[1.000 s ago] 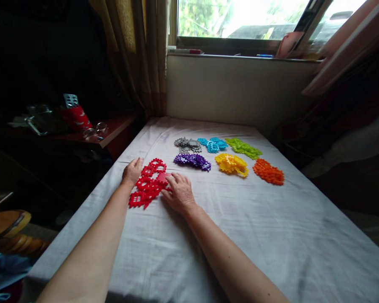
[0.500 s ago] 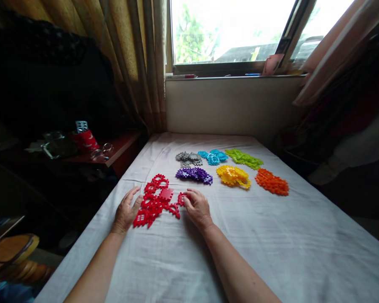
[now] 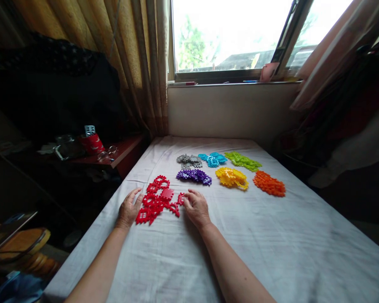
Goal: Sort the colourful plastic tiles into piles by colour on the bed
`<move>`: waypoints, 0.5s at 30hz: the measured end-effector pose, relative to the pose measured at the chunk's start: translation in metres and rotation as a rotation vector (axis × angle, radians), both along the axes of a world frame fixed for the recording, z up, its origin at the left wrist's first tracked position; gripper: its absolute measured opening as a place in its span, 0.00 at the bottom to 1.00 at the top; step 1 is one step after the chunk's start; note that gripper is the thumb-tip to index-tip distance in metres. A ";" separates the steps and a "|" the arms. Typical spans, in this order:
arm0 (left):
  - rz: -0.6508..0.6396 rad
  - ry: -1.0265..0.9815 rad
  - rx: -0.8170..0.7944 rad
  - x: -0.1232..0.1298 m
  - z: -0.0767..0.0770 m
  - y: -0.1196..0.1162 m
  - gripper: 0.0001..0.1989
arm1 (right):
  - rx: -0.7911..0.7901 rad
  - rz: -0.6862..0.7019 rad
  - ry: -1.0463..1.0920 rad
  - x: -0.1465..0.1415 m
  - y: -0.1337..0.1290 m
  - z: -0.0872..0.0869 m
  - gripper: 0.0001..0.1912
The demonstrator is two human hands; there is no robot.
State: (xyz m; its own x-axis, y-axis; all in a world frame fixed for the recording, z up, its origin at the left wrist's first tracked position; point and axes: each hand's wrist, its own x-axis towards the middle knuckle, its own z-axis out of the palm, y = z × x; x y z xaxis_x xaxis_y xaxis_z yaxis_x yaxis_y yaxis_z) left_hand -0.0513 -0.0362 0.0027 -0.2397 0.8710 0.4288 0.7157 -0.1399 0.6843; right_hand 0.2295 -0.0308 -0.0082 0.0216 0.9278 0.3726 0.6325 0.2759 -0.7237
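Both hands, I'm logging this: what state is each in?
Left hand: open, beside the red pile.
Right hand: partly curled at a red piece; grip cannot be told.

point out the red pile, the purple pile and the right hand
red pile (image 3: 156,203), head view, on its middle
purple pile (image 3: 194,176), head view, on its middle
right hand (image 3: 197,208), head view, back of the hand

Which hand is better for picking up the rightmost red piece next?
Probably the right hand: it's right by that red piece, while the left hand is on the opposite side of the red pile.

Gold curtain (image 3: 153,71), window (image 3: 227,40), red container (image 3: 94,144)
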 end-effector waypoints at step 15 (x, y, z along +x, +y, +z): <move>0.063 0.012 0.025 -0.002 -0.009 0.001 0.23 | -0.010 0.008 0.003 0.000 0.001 -0.002 0.11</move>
State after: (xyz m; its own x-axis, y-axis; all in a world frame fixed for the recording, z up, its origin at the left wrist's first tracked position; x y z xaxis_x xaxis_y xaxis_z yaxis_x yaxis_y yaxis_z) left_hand -0.0529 -0.0347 -0.0063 -0.2886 0.8430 0.4539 0.7319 -0.1114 0.6722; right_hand 0.2293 -0.0295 -0.0103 0.0158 0.9315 0.3633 0.6279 0.2735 -0.7286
